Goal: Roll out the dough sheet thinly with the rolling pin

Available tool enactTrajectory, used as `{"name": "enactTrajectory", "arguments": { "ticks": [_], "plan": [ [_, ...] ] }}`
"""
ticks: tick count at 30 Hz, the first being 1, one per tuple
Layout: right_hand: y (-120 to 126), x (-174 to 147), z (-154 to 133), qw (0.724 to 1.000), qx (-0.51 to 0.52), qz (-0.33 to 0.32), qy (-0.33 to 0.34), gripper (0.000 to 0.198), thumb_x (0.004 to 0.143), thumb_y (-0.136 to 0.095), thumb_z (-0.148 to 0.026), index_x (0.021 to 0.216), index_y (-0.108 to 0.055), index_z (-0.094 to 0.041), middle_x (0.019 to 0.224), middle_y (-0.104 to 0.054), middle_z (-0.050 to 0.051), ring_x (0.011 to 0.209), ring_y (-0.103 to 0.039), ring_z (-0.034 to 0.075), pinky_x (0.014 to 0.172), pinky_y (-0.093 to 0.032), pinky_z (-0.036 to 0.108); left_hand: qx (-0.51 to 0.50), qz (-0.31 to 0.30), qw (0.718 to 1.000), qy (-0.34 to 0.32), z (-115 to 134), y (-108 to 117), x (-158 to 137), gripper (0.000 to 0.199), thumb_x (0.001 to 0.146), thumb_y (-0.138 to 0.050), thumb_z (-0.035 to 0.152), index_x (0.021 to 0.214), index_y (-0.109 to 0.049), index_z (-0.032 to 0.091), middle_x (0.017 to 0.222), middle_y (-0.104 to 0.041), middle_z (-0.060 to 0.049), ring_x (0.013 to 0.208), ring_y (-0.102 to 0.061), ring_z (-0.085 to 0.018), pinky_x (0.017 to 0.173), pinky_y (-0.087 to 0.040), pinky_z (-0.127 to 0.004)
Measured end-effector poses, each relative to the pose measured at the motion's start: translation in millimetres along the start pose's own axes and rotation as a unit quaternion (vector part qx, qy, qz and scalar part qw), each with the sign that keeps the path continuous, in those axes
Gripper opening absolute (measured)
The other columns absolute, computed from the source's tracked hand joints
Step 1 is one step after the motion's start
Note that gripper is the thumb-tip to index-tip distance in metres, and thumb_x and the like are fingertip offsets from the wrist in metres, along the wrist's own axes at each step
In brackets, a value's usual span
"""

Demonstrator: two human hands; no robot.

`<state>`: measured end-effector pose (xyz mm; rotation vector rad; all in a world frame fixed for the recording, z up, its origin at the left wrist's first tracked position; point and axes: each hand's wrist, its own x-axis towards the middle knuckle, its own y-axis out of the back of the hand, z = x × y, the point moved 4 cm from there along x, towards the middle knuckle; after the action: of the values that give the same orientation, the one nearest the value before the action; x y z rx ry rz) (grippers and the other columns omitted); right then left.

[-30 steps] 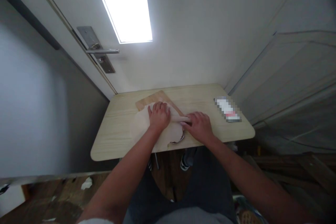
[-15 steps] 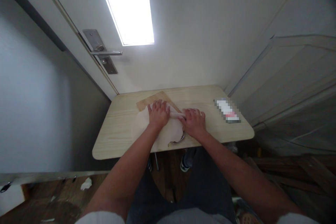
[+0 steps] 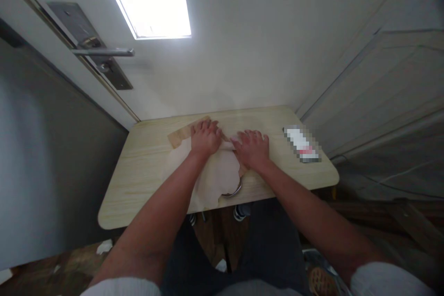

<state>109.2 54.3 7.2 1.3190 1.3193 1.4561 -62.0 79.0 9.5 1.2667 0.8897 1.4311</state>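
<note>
A soft pale sheet point(image 3: 217, 171) with an uneven edge, its material unclear, lies on the small wooden table. Its far edge forms a thick roll point(image 3: 227, 144) between my hands. My left hand point(image 3: 206, 138) presses down over the left part of this roll, fingers curled over it. At the roll's right end, my right hand point(image 3: 252, 147) grips with thumb and fingers. Brown paper point(image 3: 180, 136) shows beneath the sheet at the back left. A curved metal rim point(image 3: 236, 190) peeks out under the near right edge; the rest of it is covered.
On the table's point(image 3: 132, 175) right side lies a blurred-out phone-like thing point(image 3: 302, 144). A white door point(image 3: 243, 55) with a metal handle point(image 3: 104, 52) stands right behind the table. White scraps point(image 3: 104, 246) lie on the floor at left.
My view has shifted closer and to the right. Both hands have pushed slightly away from me along the sheet, and more of its flat near part shows.
</note>
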Motion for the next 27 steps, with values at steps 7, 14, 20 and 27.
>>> {"name": "enactTrajectory", "arguments": {
  "ticks": [7,14,20,27],
  "plan": [
    [-0.2,28.6,3.7,0.999,-0.021,-0.039,-0.003,0.056,0.101,-0.027,-0.058,0.138,-0.056,-0.027,0.144,-0.052,0.013,0.128,-0.043,0.035,0.105,-0.027,0.058,-0.008,-0.038,0.999,-0.001,-4.9,-9.7,24.9,0.048,0.100,-0.030,0.047,0.139,-0.052,0.029,0.148,-0.050,-0.009,0.136,-0.041,-0.032,0.111,-0.030,-0.057],
    [-9.8,53.4,11.8,0.998,-0.012,-0.054,0.003,0.058,0.100,-0.025,-0.061,0.138,-0.056,-0.029,0.141,-0.055,0.012,0.126,-0.047,0.034,0.103,-0.034,0.056,-0.002,-0.038,0.999,-0.005,-6.6,-16.2,47.9,0.049,0.101,-0.028,0.047,0.138,-0.053,0.027,0.149,-0.049,-0.010,0.136,-0.041,-0.031,0.112,-0.029,-0.061],
    [-20.4,67.7,17.5,0.998,0.001,-0.056,-0.008,0.056,0.099,-0.030,-0.061,0.138,-0.056,-0.030,0.145,-0.052,0.011,0.128,-0.046,0.034,0.101,-0.037,0.055,-0.002,-0.033,0.999,-0.003,-4.8,-16.6,58.4,0.049,0.101,-0.028,0.046,0.133,-0.057,0.023,0.143,-0.054,-0.012,0.133,-0.043,-0.033,0.111,-0.030,-0.062],
    [-10.2,45.1,9.6,1.000,0.013,-0.015,-0.013,0.055,0.100,-0.032,-0.058,0.137,-0.057,-0.025,0.141,-0.055,0.013,0.127,-0.046,0.035,0.103,-0.033,0.054,-0.005,-0.012,1.000,-0.001,-5.0,-12.6,41.8,0.047,0.100,-0.030,0.044,0.134,-0.056,0.023,0.145,-0.052,-0.011,0.133,-0.043,-0.032,0.111,-0.028,-0.063]
  ]
}}
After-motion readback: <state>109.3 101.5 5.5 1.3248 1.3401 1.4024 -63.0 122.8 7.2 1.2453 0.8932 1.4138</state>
